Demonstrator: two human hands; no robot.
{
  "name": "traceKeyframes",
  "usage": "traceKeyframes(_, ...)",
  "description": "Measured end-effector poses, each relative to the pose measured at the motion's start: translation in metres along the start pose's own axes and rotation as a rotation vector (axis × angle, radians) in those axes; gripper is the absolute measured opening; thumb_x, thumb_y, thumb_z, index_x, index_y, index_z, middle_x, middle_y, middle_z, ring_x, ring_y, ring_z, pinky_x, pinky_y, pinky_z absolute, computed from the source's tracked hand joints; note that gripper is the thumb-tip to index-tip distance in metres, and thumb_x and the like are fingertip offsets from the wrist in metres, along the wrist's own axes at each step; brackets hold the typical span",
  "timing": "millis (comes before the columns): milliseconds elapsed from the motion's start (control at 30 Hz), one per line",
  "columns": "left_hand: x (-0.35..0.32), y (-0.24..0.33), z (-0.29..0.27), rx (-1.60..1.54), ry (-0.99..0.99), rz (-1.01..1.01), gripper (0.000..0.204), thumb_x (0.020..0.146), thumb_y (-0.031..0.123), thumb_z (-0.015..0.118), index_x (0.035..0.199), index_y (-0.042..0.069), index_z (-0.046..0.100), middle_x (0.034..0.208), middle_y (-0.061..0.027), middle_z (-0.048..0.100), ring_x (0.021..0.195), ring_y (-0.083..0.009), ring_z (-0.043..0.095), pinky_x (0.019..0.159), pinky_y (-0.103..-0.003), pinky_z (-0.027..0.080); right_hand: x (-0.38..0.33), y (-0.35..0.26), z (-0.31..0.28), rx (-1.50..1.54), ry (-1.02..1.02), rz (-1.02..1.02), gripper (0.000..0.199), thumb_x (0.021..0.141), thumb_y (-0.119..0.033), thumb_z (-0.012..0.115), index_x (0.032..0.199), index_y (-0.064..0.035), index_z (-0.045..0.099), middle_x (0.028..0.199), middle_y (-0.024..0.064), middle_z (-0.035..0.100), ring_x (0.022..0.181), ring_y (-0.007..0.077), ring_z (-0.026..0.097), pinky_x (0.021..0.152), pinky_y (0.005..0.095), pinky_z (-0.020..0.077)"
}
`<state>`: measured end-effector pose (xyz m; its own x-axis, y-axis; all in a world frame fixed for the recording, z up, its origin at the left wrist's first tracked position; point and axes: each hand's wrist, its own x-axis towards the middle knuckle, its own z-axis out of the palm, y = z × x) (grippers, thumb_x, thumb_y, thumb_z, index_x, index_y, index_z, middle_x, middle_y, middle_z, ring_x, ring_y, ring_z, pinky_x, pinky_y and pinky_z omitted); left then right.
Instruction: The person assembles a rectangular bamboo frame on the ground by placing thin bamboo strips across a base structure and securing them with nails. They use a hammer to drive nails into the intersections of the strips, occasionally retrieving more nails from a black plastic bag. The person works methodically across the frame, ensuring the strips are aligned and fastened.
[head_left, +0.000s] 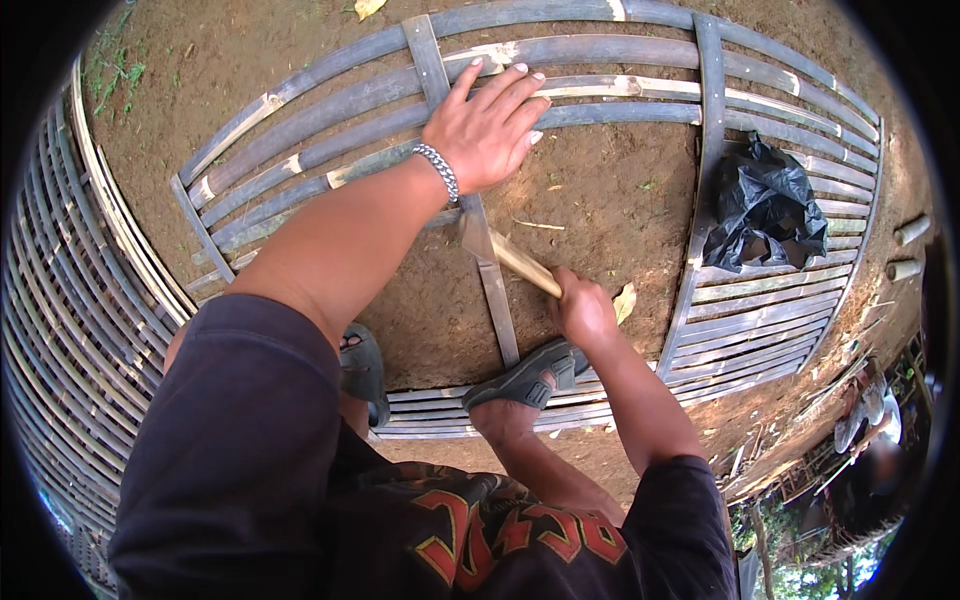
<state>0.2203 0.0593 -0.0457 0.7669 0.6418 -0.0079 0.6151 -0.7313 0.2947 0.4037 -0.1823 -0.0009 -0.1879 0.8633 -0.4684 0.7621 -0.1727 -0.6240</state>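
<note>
We are working on a bamboo frame [560, 110] lying flat on bare dirt [600, 200], and slats are already sitting along its top end and its near end. The middle span is showing only dirt between the cross strips, so we judge the slatting partly done, with the centre left to fill.

The left hand [485, 125] is pressing down, fingers spread flat, on the centre strip [492, 270] where it is crossing the upper slats. The right hand [583, 310] is closing fully around a wooden handle [520, 265]; we are reading this as a hammer, its head sitting against the centre strip.

A sandal [525, 378] is standing on the near slats, a second one [362, 368] beside it. A black bag [765, 205] is lying on the right side of the frame.

Hard to make out: the tool head is tucked under the left wrist; any nail is too small to see. More frames [70, 300] are bending out of view at left.
</note>
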Motion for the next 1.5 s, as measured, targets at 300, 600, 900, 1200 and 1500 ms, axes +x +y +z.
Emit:
traceKeyframes(300, 0.0, -0.001, 0.0, 0.031, -0.028, 0.0, 0.043, 0.101, 0.034, 0.054, 0.139, 0.016, 0.056, 0.154, -0.0022, 0.047, 0.147, -0.0207, 0.037, 0.125, -0.053, 0.019, 0.004, -0.005, 0.0, -0.065, -0.058, 0.141, 0.028, 0.077, -0.008, 0.072, 0.104, -0.0094, 0.065, 0.085, 0.0165, 0.068, 0.078, 0.0385, 0.07, 0.068, 0.0487, 0.0574)
traceKeyframes(600, 0.0, -0.002, 0.0, 0.021, -0.04, -0.007, 0.045, 0.1, 0.033, 0.055, 0.141, 0.015, 0.055, 0.155, -0.0032, 0.045, 0.148, -0.021, 0.036, 0.125, -0.053, 0.018, 0.008, -0.009, 0.0, -0.067, -0.116, 0.249, 0.025, 0.075, -0.008, 0.073, 0.098, -0.0089, 0.063, 0.083, 0.0153, 0.066, 0.077, 0.04, 0.069, 0.07, 0.0485, 0.0576)
traceKeyframes(900, 0.0, -0.003, 0.002, 0.008, -0.018, -0.008, 0.045, 0.099, 0.03, 0.056, 0.14, 0.014, 0.055, 0.155, -0.0036, 0.046, 0.147, -0.022, 0.037, 0.124, -0.054, 0.02, 0.002, 0.003, -0.006, -0.103, -0.01, 0.133, 0.024, 0.076, -0.008, 0.074, 0.096, -0.0082, 0.061, 0.086, 0.0173, 0.067, 0.079, 0.0415, 0.068, 0.07, 0.0497, 0.0575)
traceKeyframes(1200, -0.006, -0.001, 0.002, -0.02, -0.041, -0.035, 0.05, 0.102, 0.037, 0.051, 0.148, 0.016, 0.048, 0.159, -0.0031, 0.041, 0.151, -0.0208, 0.031, 0.128, -0.05, 0.014, -0.051, 0.027, -0.031, -0.078, 0.169, 0.318, 0.015, 0.082, -0.008, 0.068, 0.093, -0.0047, 0.059, 0.086, 0.0259, 0.065, 0.08, 0.0487, 0.065, 0.072, 0.0551, 0.0531)
traceKeyframes(1500, -0.041, -0.06, -0.065, -0.332, 0.05, 0.01, 0.057, 0.107, 0.037, 0.044, 0.157, 0.011, 0.034, 0.164, -0.0152, 0.033, 0.155, -0.0295, 0.023, 0.128, -0.05, 0.01, -0.019, 0.038, -0.025, -0.298, 0.516, 0.504, 0.04, 0.083, -0.01, 0.065, 0.117, 0.0023, 0.048, 0.11, 0.0289, 0.056, 0.106, 0.0505, 0.056, 0.091, 0.0557, 0.0455)
